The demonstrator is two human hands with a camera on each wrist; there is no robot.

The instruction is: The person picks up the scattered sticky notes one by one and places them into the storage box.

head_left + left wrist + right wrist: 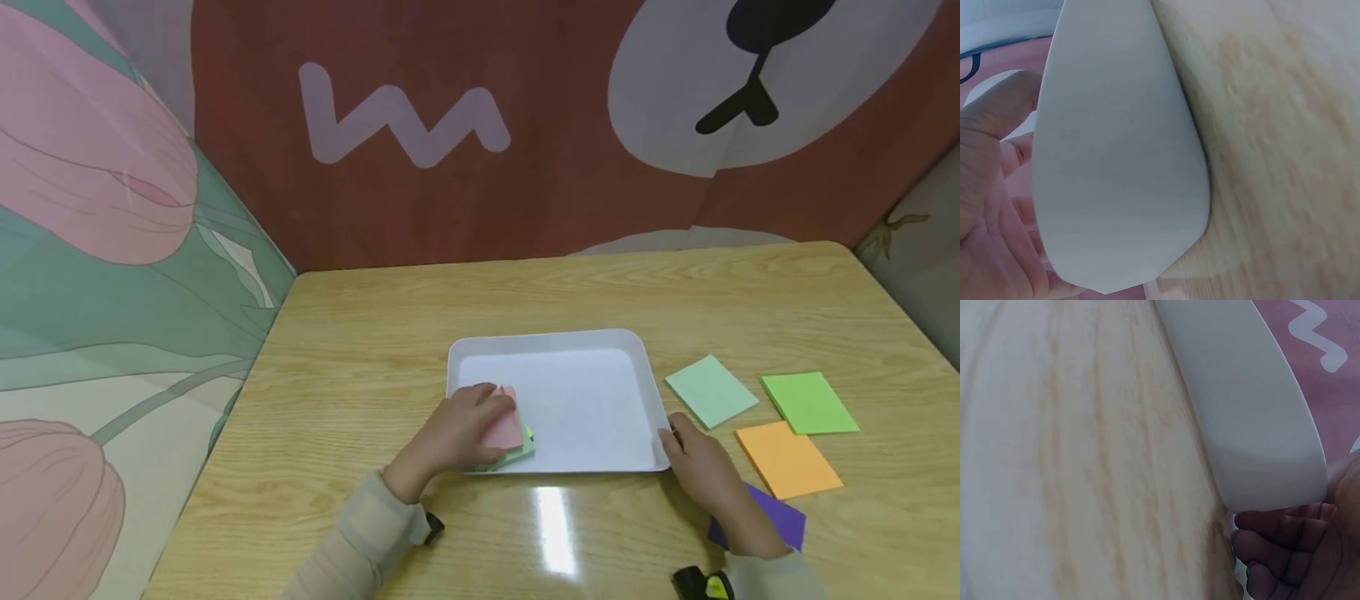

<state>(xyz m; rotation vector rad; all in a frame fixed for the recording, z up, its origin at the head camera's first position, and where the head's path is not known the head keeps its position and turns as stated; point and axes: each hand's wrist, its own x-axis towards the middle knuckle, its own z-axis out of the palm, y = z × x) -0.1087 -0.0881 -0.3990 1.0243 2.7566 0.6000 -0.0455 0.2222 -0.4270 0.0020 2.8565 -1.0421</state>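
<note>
A white rectangular tray lies on the wooden table. At its front left corner, my left hand holds a pink sticky-note pad between thumb and fingers. Under the pink pad a pale green pad shows, with a bit of yellow at its edge. My right hand grips the tray's front right edge, thumb on the rim. The left wrist view has the tray's outer wall hiding what the left fingers hold. Curled right fingers touch the tray's end in the right wrist view.
Right of the tray lie a mint pad, a bright green pad and an orange pad. A purple pad is partly covered by the right forearm. A printed cloth wall stands behind the table.
</note>
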